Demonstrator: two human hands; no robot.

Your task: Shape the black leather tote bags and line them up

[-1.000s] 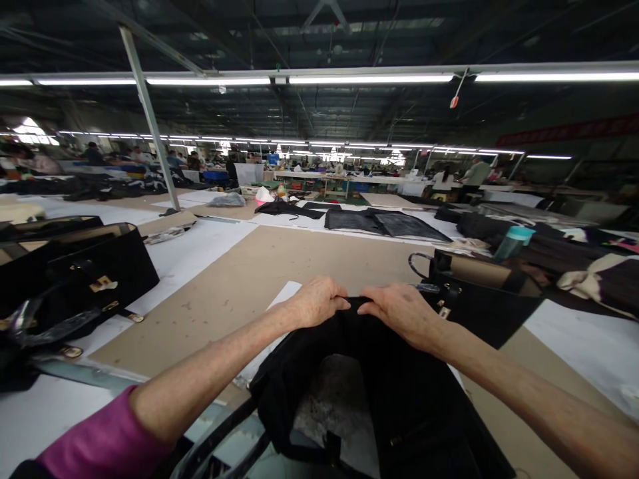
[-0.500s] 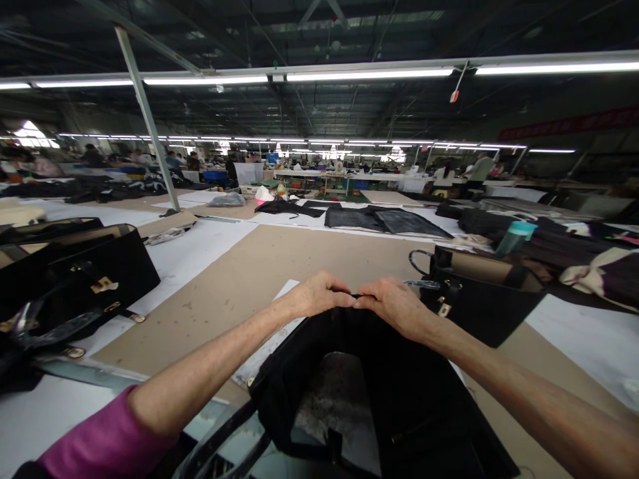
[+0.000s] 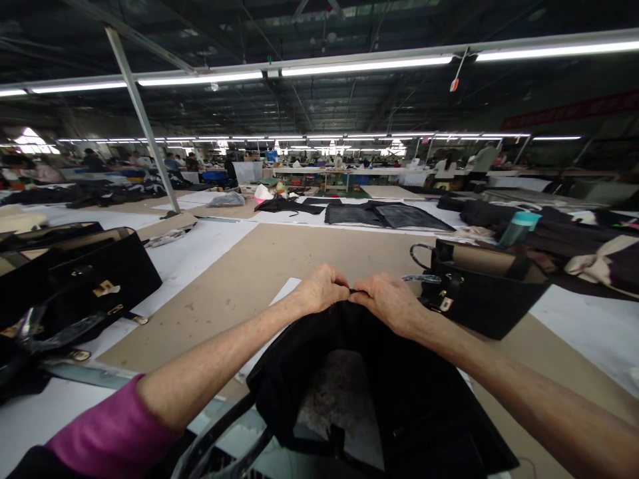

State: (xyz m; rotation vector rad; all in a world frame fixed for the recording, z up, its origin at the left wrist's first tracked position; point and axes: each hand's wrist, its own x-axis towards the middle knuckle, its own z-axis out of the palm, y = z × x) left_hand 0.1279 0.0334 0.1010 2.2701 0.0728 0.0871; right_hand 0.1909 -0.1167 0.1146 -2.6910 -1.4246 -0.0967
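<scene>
A: Where is the black bag [image 3: 424,392]?

B: Right in front of the person, over the near edge of the brown board [image 3: 224,279], mouth turned toward them, so its inside shows.

A: And the hands?

B: The left hand [image 3: 322,291] and right hand [image 3: 387,301] almost meet at the middle of the far rim, thumbs and fingers pinched on it.

A: Why so close together?

B: My guess is that it gives control over one short stretch of rim, while the soft wall curves down below.

A: The handles [image 3: 224,420]?

B: They flop out to the left, away from the fingers.

A: What's beyond the right hand?

B: A second bag [image 3: 494,306], upright on the board, apparently stiff enough to stand alone. Clear wrap [image 3: 422,279] covers one handle, presumably against scuffs.

A: Further out?

B: More bags [image 3: 110,276] grouped at the left, well apart from the hands. A bottle [image 3: 519,229] stands behind the second bag, beside dark cloth [image 3: 564,233], perhaps put there to be out of the way.
</scene>
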